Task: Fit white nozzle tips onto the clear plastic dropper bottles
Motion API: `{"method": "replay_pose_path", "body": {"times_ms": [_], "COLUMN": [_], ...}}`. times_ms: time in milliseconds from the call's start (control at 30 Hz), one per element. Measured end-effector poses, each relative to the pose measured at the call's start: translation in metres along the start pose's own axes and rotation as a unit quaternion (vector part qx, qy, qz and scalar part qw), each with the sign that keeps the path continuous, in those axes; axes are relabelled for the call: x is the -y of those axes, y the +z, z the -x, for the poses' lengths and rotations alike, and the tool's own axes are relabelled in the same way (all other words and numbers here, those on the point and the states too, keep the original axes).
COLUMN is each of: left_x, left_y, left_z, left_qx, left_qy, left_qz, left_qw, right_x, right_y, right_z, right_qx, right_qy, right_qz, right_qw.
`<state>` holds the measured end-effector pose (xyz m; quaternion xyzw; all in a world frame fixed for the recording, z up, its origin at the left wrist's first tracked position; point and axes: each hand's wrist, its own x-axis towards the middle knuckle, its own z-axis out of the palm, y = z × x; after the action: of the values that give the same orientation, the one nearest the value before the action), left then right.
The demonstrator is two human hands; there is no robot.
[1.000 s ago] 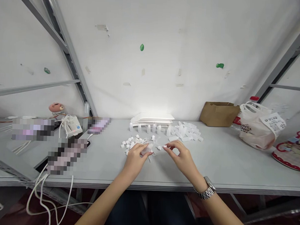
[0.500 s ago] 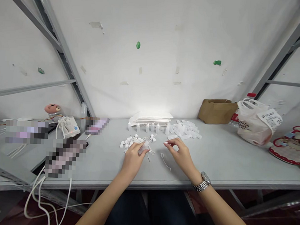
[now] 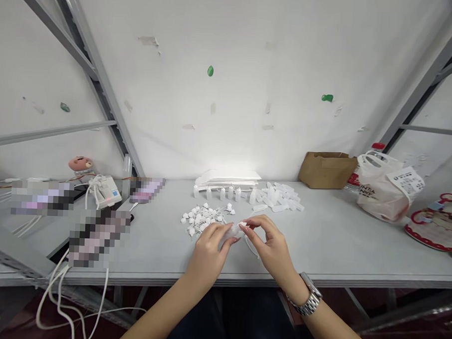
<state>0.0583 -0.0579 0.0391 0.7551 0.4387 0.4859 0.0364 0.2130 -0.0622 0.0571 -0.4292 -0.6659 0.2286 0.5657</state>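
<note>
A: ok where's the bottle (image 3: 232,232) sitting?

B: In the left hand (image 3: 211,248), over the worktop (image 3: 338,244). That grip pinches it between thumb and fingers, while the right hand's (image 3: 272,240) grip pinches a tiny white cap (image 3: 242,223) right at its end. Can't tell if the cap is seated.

A: anything in the way?

B: Mostly the fingers, they hide a lot of it. Skinny white strap (image 3: 249,247) lies just beside, partly behind the right hand. Past the left hand there's a messy pile of caps (image 3: 198,219), then a row of upright bottles (image 3: 222,194) in front of stacked white sheets (image 3: 229,178). Loose bottles (image 3: 280,197) are heaped to the right, with a brown paper bag (image 3: 325,171) farther out.

A: which way's it pointing?

B: Tilted, long axis slanting, cap end toward the right fingertips.

A: material?

B: Looks like cloudy see-through plastic. Caps are opaque white and knobby, strap's thin and curved, worktop's smooth grey.
</note>
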Motion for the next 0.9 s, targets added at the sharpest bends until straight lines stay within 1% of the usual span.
{"method": "replay_pose_path", "body": {"times_ms": [67, 167, 233, 300, 367, 433, 500, 567, 633, 700, 800, 900], "left_x": [-0.001, -0.001, 0.0, -0.001, -0.003, -0.007, -0.012, -0.016, -0.017, -0.015, -0.013, -0.011], "left_y": [-0.001, -0.004, -0.007, -0.011, -0.017, -0.022, -0.027, -0.029, -0.028, -0.027, -0.025, -0.025], "left_z": [-0.001, -0.002, -0.002, -0.003, -0.005, -0.008, -0.011, -0.012, -0.012, -0.01, -0.007, -0.005], "left_qx": [-0.005, 0.005, 0.025, 0.056, 0.094, 0.141, 0.195, 0.225, 0.224, 0.199, 0.152, 0.133], "left_qy": [0.012, 0.024, 0.031, 0.029, 0.006, -0.035, -0.083, -0.109, -0.114, -0.098, -0.041, 0.011], "left_qz": [0.004, 0.016, 0.036, 0.063, 0.093, 0.125, 0.157, 0.189, 0.191, 0.158, 0.096, 0.063], "left_qw": [1.0, 1.0, 0.999, 0.996, 0.991, 0.981, 0.965, 0.95, 0.949, 0.962, 0.983, 0.989], "right_x": [0.0, 0.001, 0.003, 0.004, 0.004, 0.003, 0.002, 0.002, 0.003, 0.005, 0.009, 0.012], "right_y": [-0.002, -0.008, -0.013, -0.018, -0.022, -0.025, -0.027, -0.028, -0.03, -0.031, -0.034, -0.036], "right_z": [-0.002, -0.005, -0.007, -0.009, -0.01, -0.011, -0.011, -0.011, -0.011, -0.01, -0.008, -0.007], "right_qx": [0.012, 0.053, 0.091, 0.129, 0.153, 0.165, 0.174, 0.182, 0.187, 0.192, 0.198, 0.207], "right_qy": [-0.006, -0.017, -0.019, -0.019, -0.023, -0.034, -0.044, -0.048, -0.048, -0.048, -0.054, -0.079], "right_qz": [-0.009, -0.016, -0.009, 0.001, 0.006, -0.001, -0.018, -0.028, -0.013, 0.025, 0.085, 0.11], "right_qw": [1.0, 0.998, 0.996, 0.992, 0.988, 0.986, 0.984, 0.982, 0.981, 0.98, 0.975, 0.969]}}
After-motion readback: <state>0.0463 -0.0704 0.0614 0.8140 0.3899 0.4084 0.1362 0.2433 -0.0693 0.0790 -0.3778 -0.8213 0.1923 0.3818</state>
